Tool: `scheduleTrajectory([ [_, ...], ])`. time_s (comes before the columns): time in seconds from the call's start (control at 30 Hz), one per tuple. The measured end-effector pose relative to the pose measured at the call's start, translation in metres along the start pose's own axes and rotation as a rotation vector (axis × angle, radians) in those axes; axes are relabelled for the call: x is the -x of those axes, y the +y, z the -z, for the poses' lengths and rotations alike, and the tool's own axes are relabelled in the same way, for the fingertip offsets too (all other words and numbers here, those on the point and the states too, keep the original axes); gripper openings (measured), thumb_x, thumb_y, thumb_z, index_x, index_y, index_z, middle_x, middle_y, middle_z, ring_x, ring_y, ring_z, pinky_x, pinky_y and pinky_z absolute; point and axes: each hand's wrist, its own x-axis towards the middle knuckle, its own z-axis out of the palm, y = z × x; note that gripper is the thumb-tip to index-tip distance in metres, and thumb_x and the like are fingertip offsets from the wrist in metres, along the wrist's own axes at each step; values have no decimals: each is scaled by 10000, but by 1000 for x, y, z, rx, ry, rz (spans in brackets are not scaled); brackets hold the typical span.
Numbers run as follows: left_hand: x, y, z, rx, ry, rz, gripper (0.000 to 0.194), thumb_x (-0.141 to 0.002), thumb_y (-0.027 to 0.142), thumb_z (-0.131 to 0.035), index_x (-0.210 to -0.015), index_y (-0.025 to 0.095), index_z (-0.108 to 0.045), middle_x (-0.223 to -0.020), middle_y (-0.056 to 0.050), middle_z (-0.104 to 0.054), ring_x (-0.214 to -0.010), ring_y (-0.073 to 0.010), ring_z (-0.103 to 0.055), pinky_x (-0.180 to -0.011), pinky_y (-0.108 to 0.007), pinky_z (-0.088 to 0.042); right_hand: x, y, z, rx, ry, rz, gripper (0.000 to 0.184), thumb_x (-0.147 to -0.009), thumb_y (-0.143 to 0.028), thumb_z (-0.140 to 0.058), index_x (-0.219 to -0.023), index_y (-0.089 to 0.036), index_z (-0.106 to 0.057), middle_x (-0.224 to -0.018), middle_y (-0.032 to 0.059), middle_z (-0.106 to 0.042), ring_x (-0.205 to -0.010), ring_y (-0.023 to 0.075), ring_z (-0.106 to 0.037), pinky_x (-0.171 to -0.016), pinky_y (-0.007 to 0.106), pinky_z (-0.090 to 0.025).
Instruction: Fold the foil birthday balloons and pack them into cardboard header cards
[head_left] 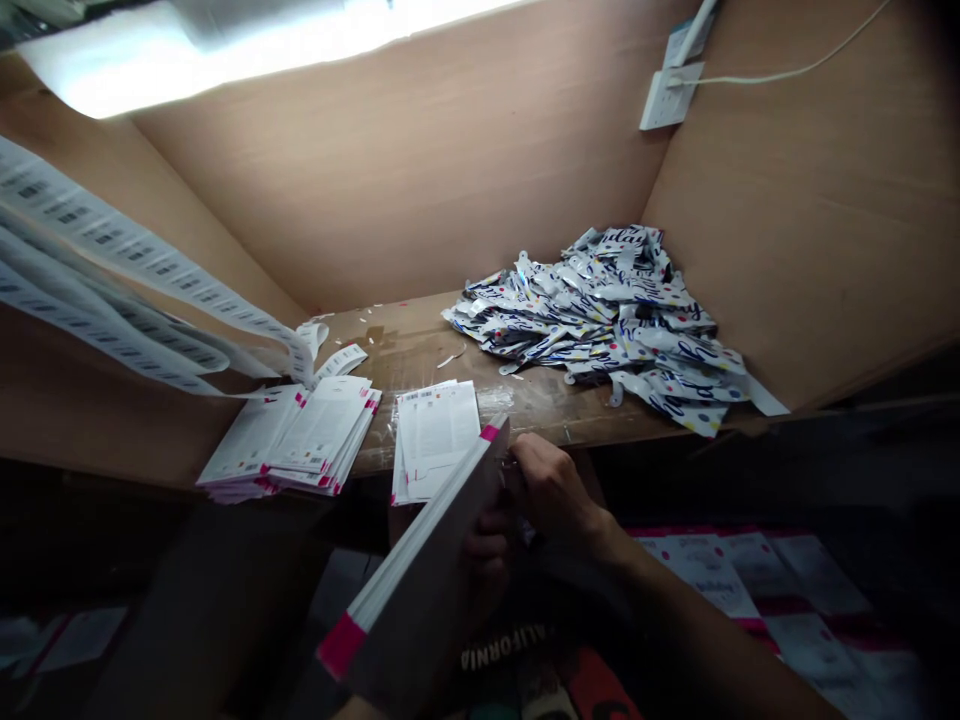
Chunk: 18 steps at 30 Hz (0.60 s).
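Observation:
A thick stack of white cards with pink ends (420,545) is held tilted on edge in front of my body. The fingers of my left hand (487,550) wrap round its shadowed right side; the rest of that hand is hidden. Close by the stack's upper end is my right hand (553,485), its fingers closed in a pinch. Whatever it pinches is too dark and small to make out. Just beyond the stack, a small pile of printed white cards (439,430) lies at the table's front edge. Further left sit more piles of pink-edged cards (319,430).
A heap of foil packets with blue lettering (600,310) covers the right of the table (540,400). Barcode label strips (150,250) hang at the left. Cardboard walls (420,170) enclose the back and sides. More pink-and-white packs (712,575) lie low at the right.

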Motion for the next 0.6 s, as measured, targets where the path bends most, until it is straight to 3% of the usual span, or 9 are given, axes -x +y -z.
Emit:
scheduleTrajectory([
  [0.17,5,-4,-3,93,79,10,166,-1035,108,-452,-998,204,-582,-803,23,-540,-497,-8,-512,-415,-74,-341,3,-5,-3,-329,-59,-261,262,-1056,-318,-410,-831,-218,-498,-752,7,-578,-670,161,-503,-637,288,-375],
  [0.3,5,-4,8,-4,71,-74,142,-1012,109,-491,-940,214,-554,-812,21,-524,-515,-13,-500,-420,-78,-338,7,3,3,-239,-80,-171,296,-1058,-400,-463,-842,-211,-537,-817,34,-610,-741,183,-548,-708,310,-395],
  [0.43,7,-5,13,-90,20,-64,74,-1005,157,-525,-993,219,-563,-807,25,-477,-507,-15,-456,-417,-87,-317,7,7,9,-164,-98,-116,213,-1040,-380,-507,-960,-204,-596,-925,79,-668,-868,226,-608,-794,331,-421],
  [0.6,7,-7,13,-49,55,-14,103,-1008,119,-515,-1006,205,-572,-825,21,-482,-532,-13,-480,-443,-74,-345,7,0,4,-160,-56,-201,191,-980,-275,-518,-798,-219,-502,-771,24,-587,-705,176,-523,-674,300,-359],
])
